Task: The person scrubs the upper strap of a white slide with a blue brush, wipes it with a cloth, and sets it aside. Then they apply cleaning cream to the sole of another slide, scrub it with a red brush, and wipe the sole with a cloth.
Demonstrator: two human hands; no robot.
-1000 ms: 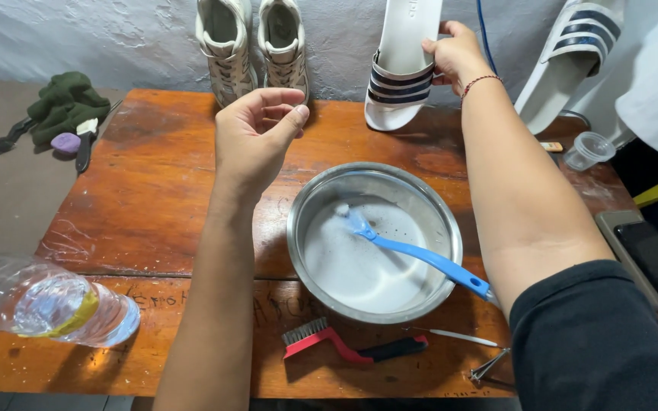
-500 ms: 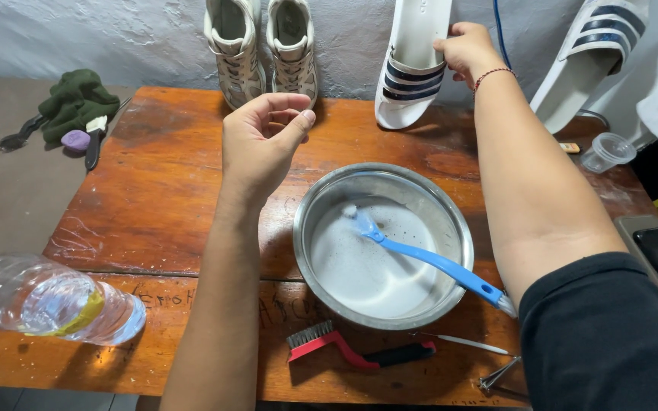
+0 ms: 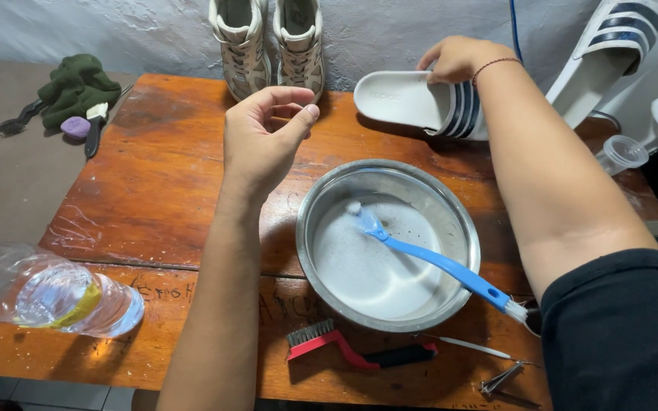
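tabletop (image 3: 161,190): worn reddish wood, carrying everything named here; the metal bowl serves as landmark
bowl (image 3: 388,245): steel, near the front edge, holding milky soapy water
slide sandal (image 3: 420,103): white with dark stripes, lying flat behind the bowl, close to the wall
sneakers (image 3: 268,42): beige pair, upright against the wall, behind and left of the bowl
water bottle (image 3: 47,293): clear plastic, on its side, far left of the bowl
blue brush (image 3: 436,262): head in the suds, handle resting over the bowl's right rim
red wire brush (image 3: 344,352): just in front of the bowl
right hand (image 3: 458,59): behind the bowl, fingers closed over the sandal's strap end
left hand (image 3: 264,137): in the air left of the bowl, fingers loosely curled, thumb meeting forefinger, holding nothing that I can see
step, as I judge: getting the sandal in hand for scrubbing
next move calls for: bringing the sandal over the bowl and the free left hand down to the blue brush handle
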